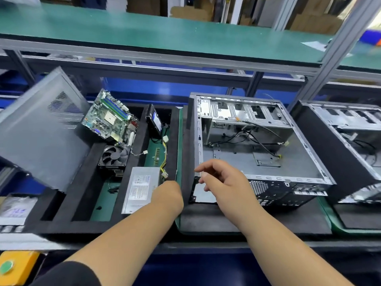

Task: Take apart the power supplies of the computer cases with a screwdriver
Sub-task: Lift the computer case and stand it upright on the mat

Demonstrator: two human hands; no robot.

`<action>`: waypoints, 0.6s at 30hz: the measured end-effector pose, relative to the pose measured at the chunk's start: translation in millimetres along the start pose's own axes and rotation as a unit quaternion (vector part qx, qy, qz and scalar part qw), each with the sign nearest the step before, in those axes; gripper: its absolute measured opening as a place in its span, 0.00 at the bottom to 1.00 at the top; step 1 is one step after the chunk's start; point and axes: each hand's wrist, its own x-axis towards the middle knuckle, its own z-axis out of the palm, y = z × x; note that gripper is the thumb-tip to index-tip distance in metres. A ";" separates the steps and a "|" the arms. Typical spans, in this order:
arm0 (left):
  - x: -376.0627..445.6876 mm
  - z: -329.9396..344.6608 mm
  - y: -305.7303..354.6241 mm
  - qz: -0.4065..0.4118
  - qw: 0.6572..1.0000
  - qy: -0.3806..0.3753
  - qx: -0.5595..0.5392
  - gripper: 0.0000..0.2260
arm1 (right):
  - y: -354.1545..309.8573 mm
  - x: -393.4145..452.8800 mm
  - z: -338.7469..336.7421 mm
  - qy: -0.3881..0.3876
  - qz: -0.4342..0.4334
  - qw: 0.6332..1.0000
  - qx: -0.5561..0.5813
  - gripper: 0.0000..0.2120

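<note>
Head view, power supply [142, 188] in foam tray [82, 221], right hand [224, 180] loosely open — left hand [169, 193] unclear

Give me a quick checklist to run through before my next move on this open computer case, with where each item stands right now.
1. Power supply out of the open case: ok, it lies in the foam tray beside the case.
2. Left hand free: cannot tell, its fingers are hidden where it rests at the power supply's near corner.
3. Right hand free: ok, the fingers are loosely curled and hold nothing, above the case's near left corner.
4. Screwdriver at hand: not ok, none is in view.
5. Loose cables inside the case: not ok, they lie across the floor of the case.
6. Second case ready: cannot tell, it is only partly in view.
</note>
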 end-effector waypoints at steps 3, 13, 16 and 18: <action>0.9 -2.3 3.1 -0.001 1.000 -0.017 0.015 0.11 | 1.7 1.3 -5.9 0.011 0.013 1.000 0.004 0.13; 4.9 -47.9 -0.5 0.076 0.993 0.083 0.019 0.05 | 2.6 6.6 -17.3 0.054 0.023 0.998 0.020 0.14; 15.2 -77.0 -1.3 0.125 0.979 0.132 -0.091 0.08 | 1.5 12.7 -33.2 0.088 0.033 0.996 -0.001 0.13; 21.7 -92.6 2.4 0.137 0.964 0.122 -0.190 0.08 | 3.6 17.1 -48.4 0.122 0.022 0.992 -0.034 0.13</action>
